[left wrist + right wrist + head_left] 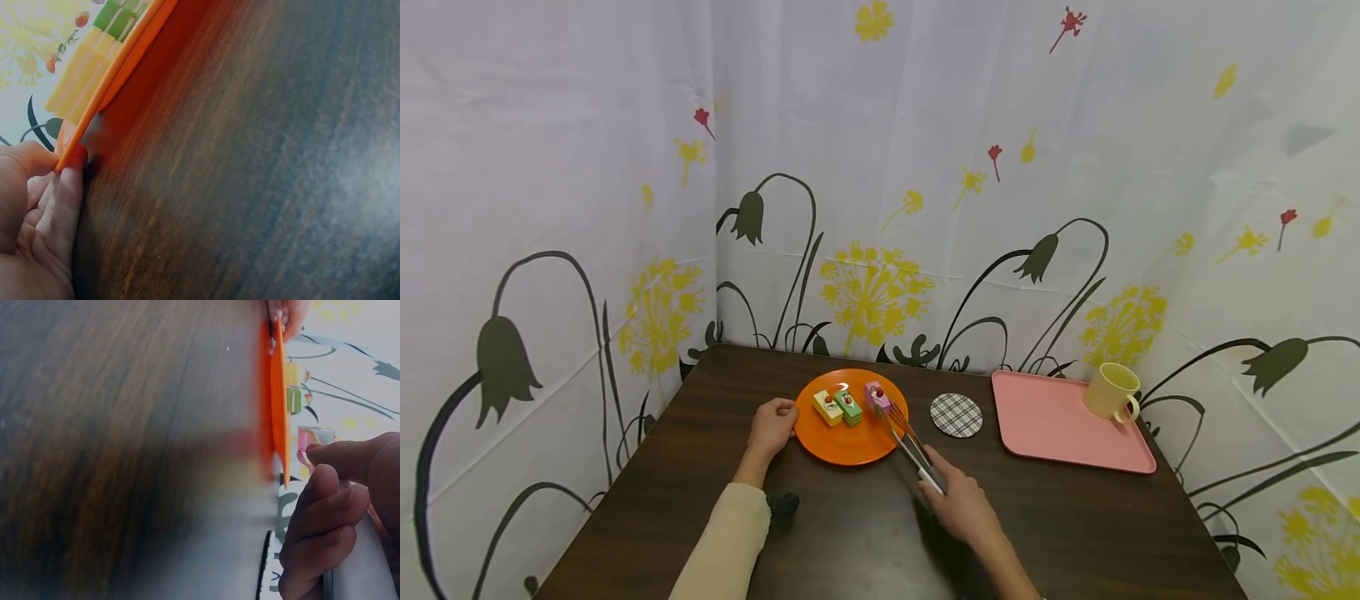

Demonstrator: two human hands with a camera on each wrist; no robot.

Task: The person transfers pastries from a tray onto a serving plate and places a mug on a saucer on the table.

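Note:
My left hand (pixel 772 427) pinches the left rim of an orange plate (pixel 842 451) between thumb and fingers, as the left wrist view shows. On the plate a yellow toy cake slice (pixel 827 408) and a green one (pixel 848 407) sit side by side. In my right hand (pixel 964 507) is a pair of tongs (pixel 916 454), their tips at a pink toy cake slice (pixel 876 395) over the plate's right part. A small gap seems to show between the pink slice (pixel 305 439) and the plate in the right wrist view. My right fingers partly hide the tongs there.
Right of the plate lies a round checked coaster (pixel 956 415). Farther right is a pink tray (pixel 1037 417) with a yellow mug (pixel 1108 393) on its right side. All stand on a dark wooden table (pixel 850 542), with a patterned curtain (pixel 925 275) behind it.

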